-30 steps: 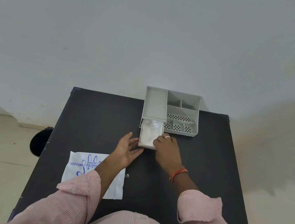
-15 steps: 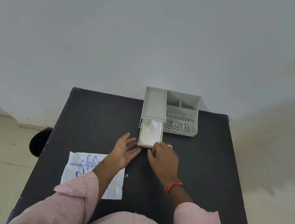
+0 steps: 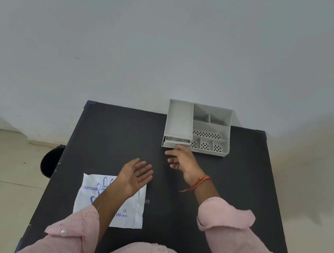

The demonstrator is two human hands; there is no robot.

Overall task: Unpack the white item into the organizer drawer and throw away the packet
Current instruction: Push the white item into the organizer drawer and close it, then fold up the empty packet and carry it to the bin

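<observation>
A grey desk organizer [image 3: 212, 129] stands at the table's far edge. Its drawer [image 3: 176, 144] at the front left is pushed almost fully in, so the white item inside is hidden. My right hand [image 3: 182, 161] hovers just in front of the drawer face, fingers spread, holding nothing. My left hand [image 3: 136, 174] is open, palm up, above the table nearer to me. A flat white packet [image 3: 132, 209] with blue print lies on the table at the near left, partly under my left forearm.
The black table [image 3: 116, 135] stands against a pale wall. A dark round object [image 3: 50, 159] sits on the tiled floor by the table's left edge. A tiny scrap [image 3: 147, 201] lies beside the packet.
The drawer, pulled out before, has been pushed into the organizer. My right hand has come off its front, and my left hand has drawn back toward me, palm up.
</observation>
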